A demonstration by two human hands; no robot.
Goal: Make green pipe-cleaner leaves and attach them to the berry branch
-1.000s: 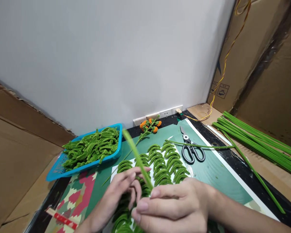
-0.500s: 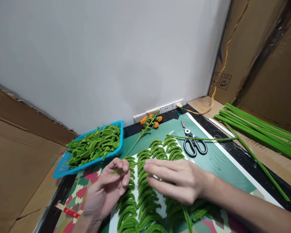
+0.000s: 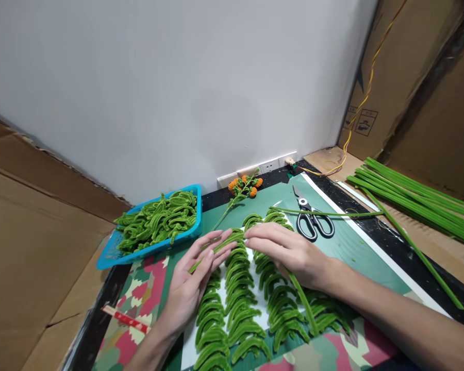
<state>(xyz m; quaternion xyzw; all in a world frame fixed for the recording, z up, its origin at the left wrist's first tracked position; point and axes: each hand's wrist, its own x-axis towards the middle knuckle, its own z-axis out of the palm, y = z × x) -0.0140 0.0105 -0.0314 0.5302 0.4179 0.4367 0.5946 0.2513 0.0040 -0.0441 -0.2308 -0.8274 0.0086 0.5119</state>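
My left hand (image 3: 193, 281) has a short green pipe cleaner (image 3: 220, 243) between its thumb and nearly straight fingers. Close to that piece's far end are the fingertips of my right hand (image 3: 294, 252), which is curled with the palm down. Longer green pipe cleaner strands (image 3: 305, 304) stick out from under the right palm; their upper ends are hidden by the hand. Below both hands, curved green pipe cleaner pieces (image 3: 239, 288) lie in rows on a white sheet (image 3: 189, 355).
A blue basket (image 3: 199, 211) heaped with green pieces stands left. Behind are an orange-flowered stem (image 3: 243, 188) and black-handled scissors (image 3: 315, 221). Straight green pipe cleaners (image 3: 417, 201) lie at right. A red-wrapped stick (image 3: 127, 320) is at lower left; a wall socket (image 3: 268, 166) sits behind.
Both hands have moved up and slightly right over the rows. The left fingers have straightened along the short pipe cleaner. The strands under my right palm have moved with it. The view has shifted slightly.
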